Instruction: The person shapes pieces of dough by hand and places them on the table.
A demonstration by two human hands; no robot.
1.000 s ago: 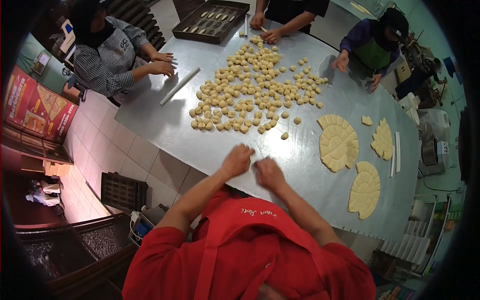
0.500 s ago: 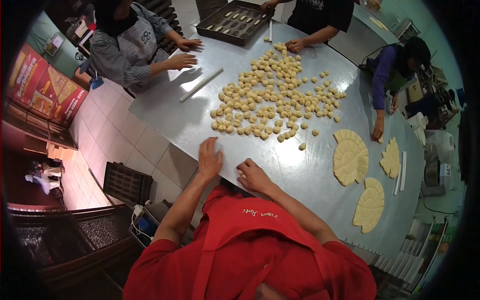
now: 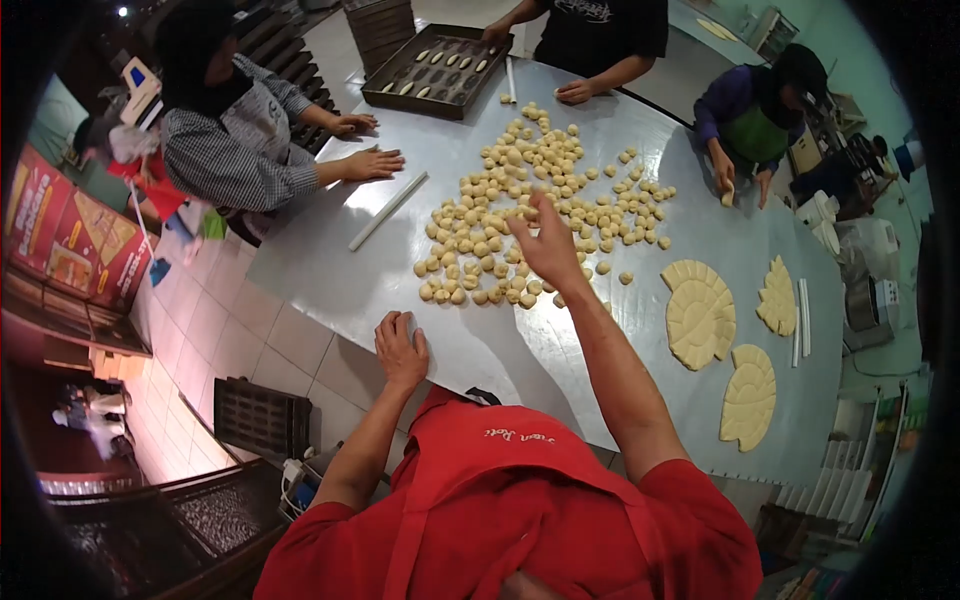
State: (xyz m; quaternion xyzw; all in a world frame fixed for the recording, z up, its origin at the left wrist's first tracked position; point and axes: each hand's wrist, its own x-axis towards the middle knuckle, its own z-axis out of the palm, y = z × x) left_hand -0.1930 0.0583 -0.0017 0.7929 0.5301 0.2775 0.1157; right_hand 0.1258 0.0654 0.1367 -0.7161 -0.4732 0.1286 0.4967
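Observation:
Small round dough balls (image 3: pixel 500 215) lie in a broad pile on the metal table (image 3: pixel 330 265). My right hand (image 3: pixel 552 250) is stretched over the near right part of the pile, its thumb and fingers apart. No ball shows clearly in its grip. My left hand (image 3: pixel 402 352) rests at the near left edge of the table, fingers curled down. Whatever lies under those fingers is hidden. To the right are a scored round of dough (image 3: pixel 698 315), a partly cut dough piece (image 3: pixel 748 398) and a smaller jagged one (image 3: pixel 777 297).
A co-worker's hands (image 3: pixel 370 163) rest at the left, beside a white rod (image 3: pixel 388 212). Another person holds a dark moulded tray (image 3: pixel 440 70) at the far side. At the right, someone in purple sleeves (image 3: pixel 715 120) handles dough. Two more rods (image 3: pixel 803 318) lie by the dough sheets.
My right hand has gone from the near edge out over the dough balls, its fingers opening. The left has drawn back slightly and curled. The purple-sleeved person has lifted a dough piece away from the sheets.

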